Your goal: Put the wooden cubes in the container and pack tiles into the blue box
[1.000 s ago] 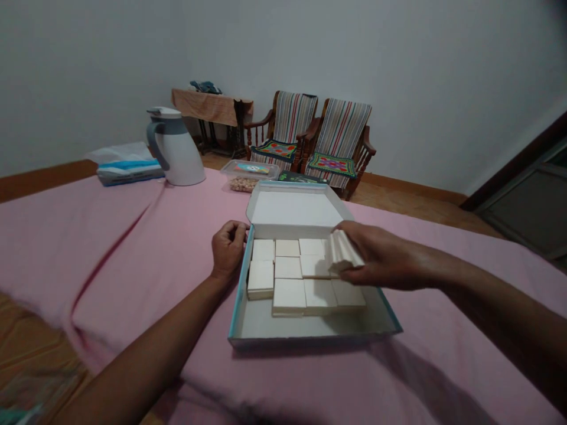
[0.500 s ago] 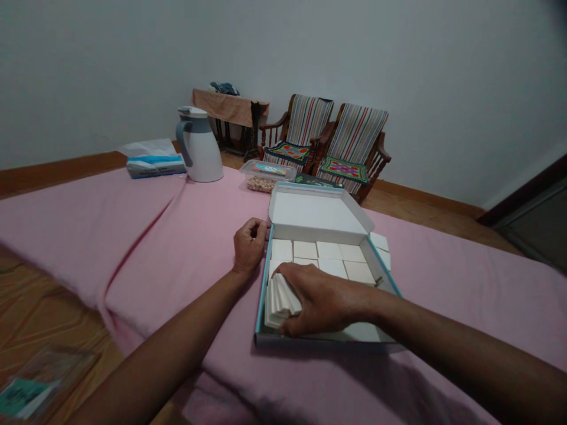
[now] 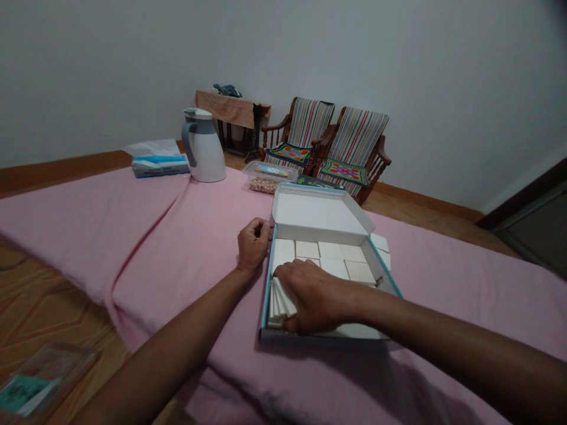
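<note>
My right hand [image 3: 316, 298] reaches into an open box [image 3: 263, 304] with pale blue edges. Its fingers and thumb are closed around a stack of white cards [image 3: 281, 302], whose edges fan slightly in the front left corner. Behind that hand, more white cards [image 3: 334, 268] lie in rows of piles inside the box. The raised lid [image 3: 321, 211] leans away at the back. Just outside the box's left wall, my left hand [image 3: 252, 243] rests on the pink cloth in a loose fist, with nothing visible in it. Its fingertips are partly hidden.
On the pink cloth [image 3: 195, 236] stand a white jug [image 3: 208, 150], a tissue pack [image 3: 160, 165] and a clear tub of nuts [image 3: 263, 186]. More white cards [image 3: 381, 251] lie right of the box. Two wooden chairs [image 3: 354, 136] stand beyond.
My right hand has pressed the stack of cards a little lower into the front left corner of the box. The left hand keeps its place beside the box. The view has shifted slightly.
</note>
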Motion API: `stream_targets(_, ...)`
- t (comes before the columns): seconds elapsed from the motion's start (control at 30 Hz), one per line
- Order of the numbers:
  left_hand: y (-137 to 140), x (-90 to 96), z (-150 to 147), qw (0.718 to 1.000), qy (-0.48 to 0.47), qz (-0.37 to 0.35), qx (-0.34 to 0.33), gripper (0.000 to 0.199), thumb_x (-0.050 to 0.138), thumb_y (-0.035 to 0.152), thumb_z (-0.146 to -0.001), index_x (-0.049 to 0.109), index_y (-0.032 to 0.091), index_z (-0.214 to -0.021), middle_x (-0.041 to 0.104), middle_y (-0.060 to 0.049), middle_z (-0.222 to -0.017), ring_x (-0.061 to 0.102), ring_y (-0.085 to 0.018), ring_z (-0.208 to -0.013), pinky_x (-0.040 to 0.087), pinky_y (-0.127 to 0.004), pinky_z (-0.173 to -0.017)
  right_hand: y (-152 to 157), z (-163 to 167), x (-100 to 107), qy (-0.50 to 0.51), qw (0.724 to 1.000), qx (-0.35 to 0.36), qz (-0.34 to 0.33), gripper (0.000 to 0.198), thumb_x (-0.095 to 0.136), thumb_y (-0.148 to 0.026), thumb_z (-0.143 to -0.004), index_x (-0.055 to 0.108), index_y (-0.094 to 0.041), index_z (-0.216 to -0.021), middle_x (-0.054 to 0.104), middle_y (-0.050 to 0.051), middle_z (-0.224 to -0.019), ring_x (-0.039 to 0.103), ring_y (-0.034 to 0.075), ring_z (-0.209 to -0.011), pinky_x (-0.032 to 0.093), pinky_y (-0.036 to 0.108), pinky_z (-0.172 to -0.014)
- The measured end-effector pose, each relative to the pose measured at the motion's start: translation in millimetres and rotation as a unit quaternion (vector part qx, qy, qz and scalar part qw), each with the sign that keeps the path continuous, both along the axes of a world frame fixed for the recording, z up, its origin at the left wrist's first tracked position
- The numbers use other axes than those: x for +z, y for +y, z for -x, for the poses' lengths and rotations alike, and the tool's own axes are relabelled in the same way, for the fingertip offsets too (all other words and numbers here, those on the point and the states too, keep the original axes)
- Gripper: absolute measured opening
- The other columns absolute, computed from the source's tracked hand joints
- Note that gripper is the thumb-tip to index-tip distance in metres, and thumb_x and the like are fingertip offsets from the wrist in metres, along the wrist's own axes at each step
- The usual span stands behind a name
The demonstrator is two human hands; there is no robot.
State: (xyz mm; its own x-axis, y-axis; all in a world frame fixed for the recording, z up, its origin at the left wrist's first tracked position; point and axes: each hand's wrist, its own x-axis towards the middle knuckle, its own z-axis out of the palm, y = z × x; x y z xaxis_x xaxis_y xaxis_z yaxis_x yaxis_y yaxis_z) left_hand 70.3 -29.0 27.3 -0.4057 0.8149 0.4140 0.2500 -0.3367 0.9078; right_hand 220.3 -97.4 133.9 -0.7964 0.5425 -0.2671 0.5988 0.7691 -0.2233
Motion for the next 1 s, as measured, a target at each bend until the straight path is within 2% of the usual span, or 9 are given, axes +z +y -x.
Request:
stream_targets(0.1, 0, -0.3, 0, 1.000, 0.002, 0.002, -0.004, 0.021, 0.052, 0.032, -0.081, 0.060, 0.017, -0.069, 0.053, 0.003, -0.059, 0.049, -0.011, -0.055, 0.040, -0.021, -0.053, -1, 5, 4, -0.043, 0.999, 0.000, 0.003, 0.052, 0.068, -0.039, -0.064, 0.057, -0.007, -0.104, 0.063, 0.021, -0.102, 0.061, 0.032, -0.091, 0.049, 0.042, -0.078)
stream_targets(0.2, 0, -1.8, 1, 1.000, 0.001, 0.004, -0.006, 0.021, 0.052, 0.032, -0.081, 0.060, 0.017, -0.069, 0.052, 0.003, -0.058, 0.048, -0.011, -0.055, 0.039, -0.021, -0.053, -4, 11, 7, -0.069, 0.997, 0.006, 0.012, 0.054, 0.069, -0.032, -0.064, 0.055, -0.004, -0.108, 0.062, 0.023, -0.104, 0.061, 0.032, -0.092, 0.051, 0.041, -0.076)
stream_targets(0.3, 1, -3.5, 1, 1.000, 0.008, 0.006, -0.004, 0.021, 0.052, 0.032, -0.081, 0.060, 0.017, -0.070, 0.052, 0.004, -0.058, 0.048, -0.011, -0.055, 0.039, -0.021, -0.054, -5, 12, 5, -0.073, 0.997, 0.006, 0.025, 0.058, 0.070, -0.031, -0.065, 0.052, -0.002, -0.113, 0.059, 0.024, -0.110, 0.059, 0.033, -0.097, 0.051, 0.042, -0.078)
stream_targets(0.47, 1, -4.6, 2, 1.000, 0.016, 0.003, -0.007, 0.021, 0.051, 0.031, -0.082, 0.060, 0.017, -0.070, 0.052, 0.004, -0.059, 0.048, -0.011, -0.055, 0.039, -0.021, -0.055, -7, 9, 1, -0.054, 0.997, -0.032, 0.051, 0.061, 0.069, -0.030, -0.067, 0.049, -0.002, -0.117, 0.054, 0.024, -0.116, 0.054, 0.035, -0.106, 0.049, 0.044, -0.084)
stream_targets(0.73, 0, -2.0, 1, 1.000, 0.015, 0.000, -0.006, 0.022, 0.051, 0.032, -0.082, 0.060, 0.017, -0.069, 0.053, 0.003, -0.060, 0.049, -0.011, -0.057, 0.039, -0.022, -0.055, -8, 6, 4, -0.036, 0.994, -0.054, 0.089, 0.064, 0.069, -0.028, -0.068, 0.045, -0.002, -0.121, 0.050, 0.025, -0.119, 0.050, 0.034, -0.112, 0.046, 0.044, -0.090)
stream_targets(1.0, 1, -3.1, 2, 1.000, 0.012, 0.008, -0.010, 0.021, 0.052, 0.032, -0.082, 0.060, 0.017, -0.070, 0.052, 0.003, -0.059, 0.048, -0.011, -0.056, 0.039, -0.022, -0.054, -3, 8, 6, -0.033, 0.986, -0.113, 0.118, 0.072, 0.074, -0.035, -0.059, 0.047, -0.009, -0.121, 0.048, 0.018, -0.118, 0.056, 0.030, -0.103, 0.048, 0.039, -0.086)
